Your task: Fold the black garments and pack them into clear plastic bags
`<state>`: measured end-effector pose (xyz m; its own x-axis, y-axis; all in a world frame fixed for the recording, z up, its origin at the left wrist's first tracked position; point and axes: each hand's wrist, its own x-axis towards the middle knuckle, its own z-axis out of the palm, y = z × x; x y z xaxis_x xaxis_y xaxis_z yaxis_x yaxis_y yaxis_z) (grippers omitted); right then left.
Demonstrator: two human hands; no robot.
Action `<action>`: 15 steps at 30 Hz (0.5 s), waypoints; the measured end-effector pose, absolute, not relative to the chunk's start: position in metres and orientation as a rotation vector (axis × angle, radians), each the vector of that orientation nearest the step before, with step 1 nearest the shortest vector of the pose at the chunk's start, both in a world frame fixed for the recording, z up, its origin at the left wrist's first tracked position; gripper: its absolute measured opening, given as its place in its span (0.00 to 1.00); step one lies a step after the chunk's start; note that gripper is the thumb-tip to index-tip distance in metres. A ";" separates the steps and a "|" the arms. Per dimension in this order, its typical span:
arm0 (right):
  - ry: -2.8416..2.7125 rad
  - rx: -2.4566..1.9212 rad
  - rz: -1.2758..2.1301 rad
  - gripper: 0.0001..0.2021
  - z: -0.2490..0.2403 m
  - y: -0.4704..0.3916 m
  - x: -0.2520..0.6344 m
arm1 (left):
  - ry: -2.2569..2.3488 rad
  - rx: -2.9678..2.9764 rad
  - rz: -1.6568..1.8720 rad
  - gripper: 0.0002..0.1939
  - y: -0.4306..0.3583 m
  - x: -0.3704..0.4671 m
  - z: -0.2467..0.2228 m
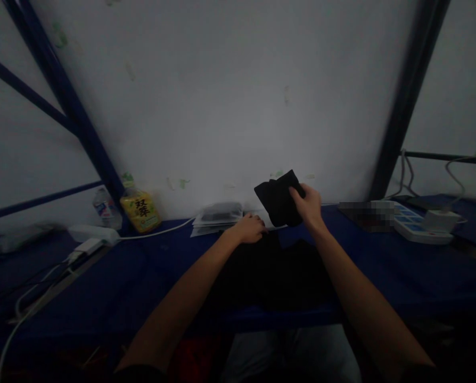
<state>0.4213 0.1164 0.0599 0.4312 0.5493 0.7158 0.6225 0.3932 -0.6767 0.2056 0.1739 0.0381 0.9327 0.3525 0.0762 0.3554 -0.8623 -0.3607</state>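
Note:
In my right hand (309, 205) is a folded piece of black cloth (280, 201), pinched between thumb and fingers and raised above the table against the pale wall. A larger heap of black cloth (278, 271) lies below it, between my forearms and near the front edge of the blue table (154, 276). My left hand (251, 229) is palm down at the far left edge of this heap, its fingers bent over the cloth; the fingertips are partly hidden. Just left of those fingers sits a stack of flat plastic-wrapped packets (216, 218).
At the back left stand a yellow package (141, 211) and a clear bottle (106, 209), near a white power strip (93, 234) with cables. On the right is a white and blue panel (416, 221) with a plugged-in adapter (440, 219). Blue metal posts (74, 117) frame the table.

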 end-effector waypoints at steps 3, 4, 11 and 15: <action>-1.260 -1.237 -0.065 0.21 0.062 0.113 0.414 | -0.696 -2.621 -0.114 0.12 0.175 0.203 0.030; -1.272 -1.236 -0.068 0.20 0.062 0.112 0.412 | -0.731 -2.605 -0.166 0.12 0.175 0.202 0.030; -1.424 -1.005 -0.182 0.17 0.062 0.090 0.386 | -1.180 -3.084 -0.456 0.22 0.133 0.187 0.046; -1.902 -0.635 -0.105 0.15 0.062 0.064 0.354 | -1.097 -3.218 -0.602 0.31 0.099 0.140 0.048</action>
